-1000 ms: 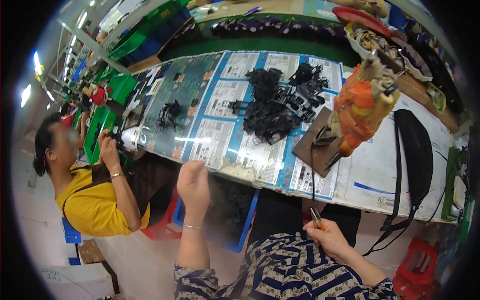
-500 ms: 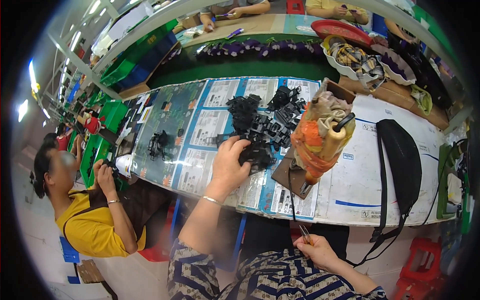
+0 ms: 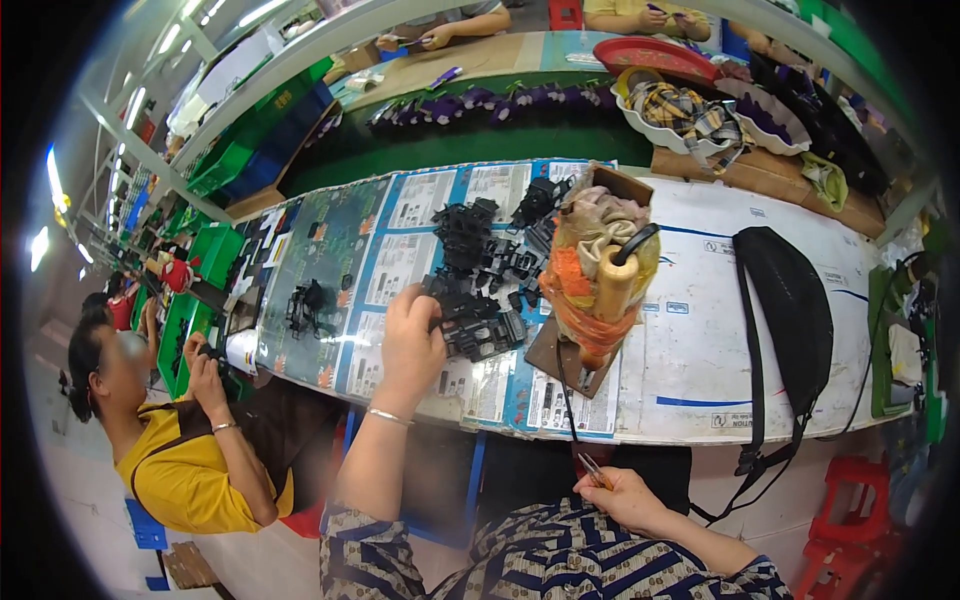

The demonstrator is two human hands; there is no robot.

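Observation:
My left hand (image 3: 412, 340) is at the near left edge of a pile of black plastic parts (image 3: 468, 235). Its fingers are curled in and the thumb is bent; whatever they hold is mostly hidden. Several black parts (image 3: 485, 335) lie just right of the hand. Low in front of my body, below the table edge, my right hand (image 3: 625, 500) is closed around tweezers (image 3: 594, 470), metal tips pointing up and left. A smaller cluster of black parts (image 3: 305, 305) sits apart on the left of the table.
A wooden-handled, corded tool (image 3: 617, 275) stands in a cloth-wrapped holder (image 3: 585, 300) right of the pile. A black bag (image 3: 790, 320) with straps lies farther right. At left sits a co-worker in yellow (image 3: 195, 470), beside green bins (image 3: 210, 250). Red stools (image 3: 850, 510) stand lower right.
My left hand has drawn back left from on top of the pile, uncovering parts there. My right hand still holds the tweezers. The view has shifted slightly.

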